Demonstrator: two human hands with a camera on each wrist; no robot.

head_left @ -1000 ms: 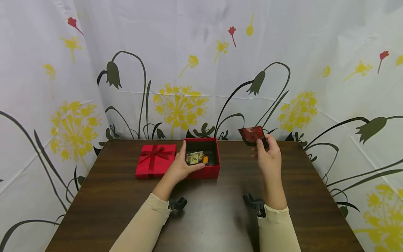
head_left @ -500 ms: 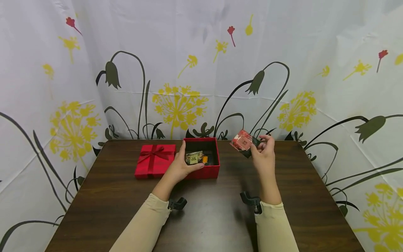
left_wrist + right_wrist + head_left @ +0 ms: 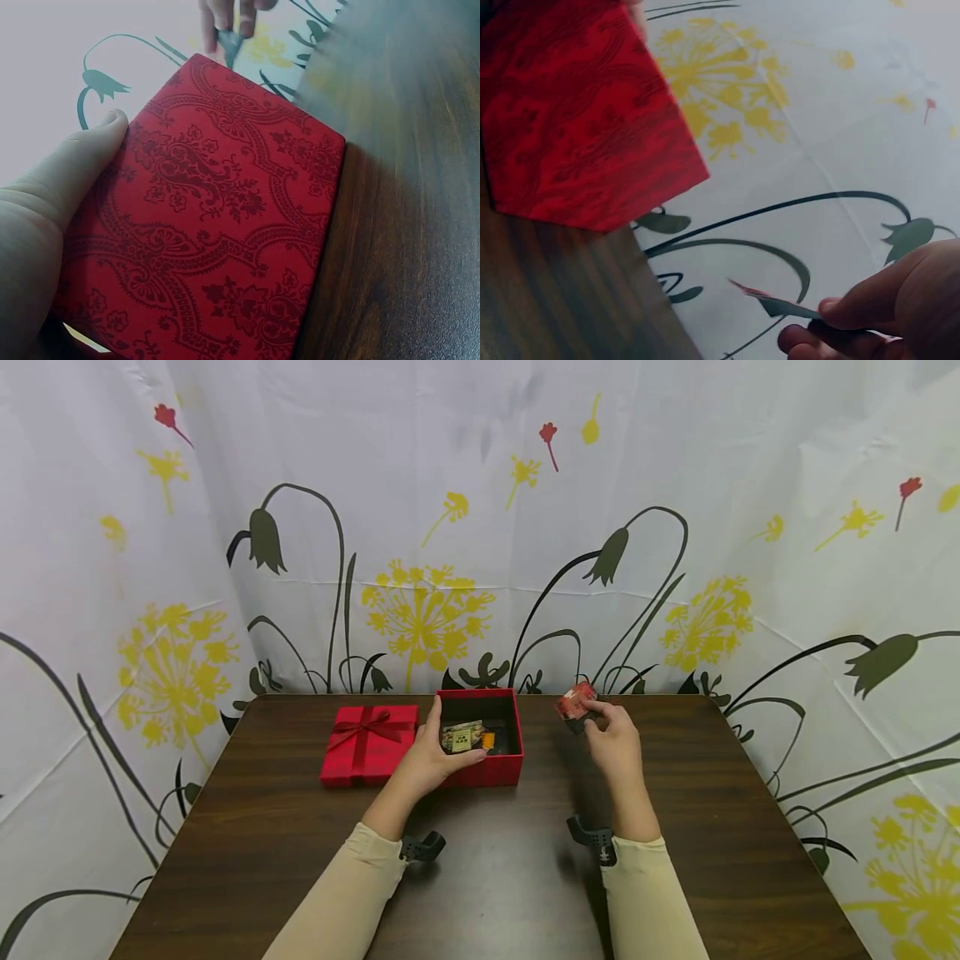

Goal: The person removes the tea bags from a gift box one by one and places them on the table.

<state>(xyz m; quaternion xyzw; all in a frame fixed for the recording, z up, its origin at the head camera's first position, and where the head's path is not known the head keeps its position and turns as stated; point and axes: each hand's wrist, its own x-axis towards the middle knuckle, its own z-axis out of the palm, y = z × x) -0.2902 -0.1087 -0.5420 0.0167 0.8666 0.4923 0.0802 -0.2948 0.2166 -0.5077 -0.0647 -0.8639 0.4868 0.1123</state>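
A red gift box (image 3: 483,770) with a dark inside stands without its lid near the back of the table. My left hand (image 3: 429,756) holds it at the left front corner, thumb over the front rim and fingers along the left side; the left wrist view shows the thumb on the box's patterned wall (image 3: 195,202). Inside lie a pale green-labelled packet (image 3: 461,737) and a small orange piece (image 3: 489,740). To the right of the box, above the table, my right hand (image 3: 617,742) pinches a small red and dark packet (image 3: 576,700) between thumb and fingers.
The red lid (image 3: 372,745) with a ribbon bow lies left of the box, beside my left hand. A dark wood table (image 3: 495,877) carries everything. A flower-printed white curtain (image 3: 480,527) hangs close behind its back edge.
My right hand has moved left and slightly down with the packet, closer to the box. The packet has tilted and turned on the way. My left hand and the box stay put.
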